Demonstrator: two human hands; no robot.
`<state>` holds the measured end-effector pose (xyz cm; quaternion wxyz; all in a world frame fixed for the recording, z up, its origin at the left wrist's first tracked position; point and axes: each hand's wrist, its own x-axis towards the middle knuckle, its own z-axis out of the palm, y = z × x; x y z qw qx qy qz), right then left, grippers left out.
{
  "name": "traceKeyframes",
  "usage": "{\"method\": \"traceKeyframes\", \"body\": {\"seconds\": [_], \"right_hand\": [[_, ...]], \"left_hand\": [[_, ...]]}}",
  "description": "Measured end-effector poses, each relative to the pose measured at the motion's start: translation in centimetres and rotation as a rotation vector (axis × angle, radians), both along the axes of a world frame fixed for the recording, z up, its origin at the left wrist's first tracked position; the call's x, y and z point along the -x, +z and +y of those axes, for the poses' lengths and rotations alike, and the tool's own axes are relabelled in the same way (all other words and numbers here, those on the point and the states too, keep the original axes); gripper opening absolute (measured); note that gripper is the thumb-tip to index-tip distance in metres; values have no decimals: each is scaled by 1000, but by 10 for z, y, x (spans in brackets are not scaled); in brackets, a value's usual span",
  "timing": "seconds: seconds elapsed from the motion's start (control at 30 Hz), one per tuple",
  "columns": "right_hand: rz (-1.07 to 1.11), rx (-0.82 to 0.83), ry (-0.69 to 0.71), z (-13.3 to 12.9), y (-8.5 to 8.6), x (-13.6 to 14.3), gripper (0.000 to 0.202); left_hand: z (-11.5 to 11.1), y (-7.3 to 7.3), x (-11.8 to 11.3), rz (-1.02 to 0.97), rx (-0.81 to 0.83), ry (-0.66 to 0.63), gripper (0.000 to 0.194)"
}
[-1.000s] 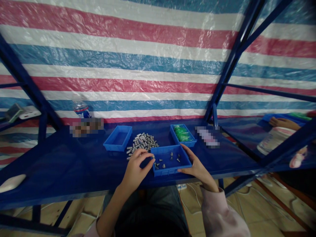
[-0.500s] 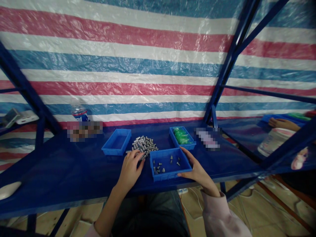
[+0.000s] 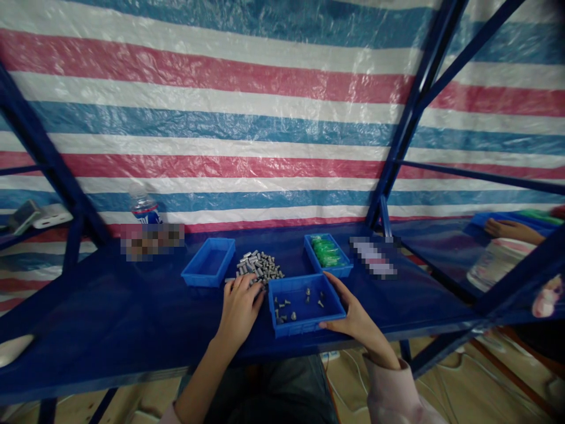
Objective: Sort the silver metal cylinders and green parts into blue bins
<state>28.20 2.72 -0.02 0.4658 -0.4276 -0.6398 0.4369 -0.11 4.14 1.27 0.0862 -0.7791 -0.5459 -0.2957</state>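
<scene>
My left hand point(image 3: 241, 307) rests at the near edge of a heap of small metal fasteners point(image 3: 260, 265), fingers spread over the nearest pieces. Some of those pieces look like bolts, others like plain cylinders. With thumb on the near wall and fingers on the far right corner, my right hand point(image 3: 353, 312) grips a shallow blue plastic bin point(image 3: 304, 325). Several loose bolts point(image 3: 293, 316) lie scattered on that bin's floor. What sits beneath my left fingertips is hidden.
An empty blue bin point(image 3: 209, 263) stands left of the heap. Another blue bin point(image 3: 342, 271) at the back holds green plastic packets point(image 3: 326, 251). A bottle point(image 3: 145, 206) stands back left, a white object point(image 3: 15, 350) front left. Another person's hand point(image 3: 512, 229) is far right, beyond a frame post.
My left hand has shifted slightly at the heap's near edge, fingers flatter over the pieces. My right hand keeps its grip on the bin. The camera view has tilted up a little.
</scene>
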Motion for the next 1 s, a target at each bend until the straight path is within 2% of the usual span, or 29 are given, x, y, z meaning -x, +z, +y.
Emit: {"method": "traceKeyframes", "body": {"seconds": [0.37,1.0], "right_hand": [[-25,-1,-13,1,-3,-1,106],[8,-4,2,3,-4,-1,107]], "left_hand": [[3,-4,-3,29,19,38,15],[4,-1,-6,12,42,-35,16]]}}
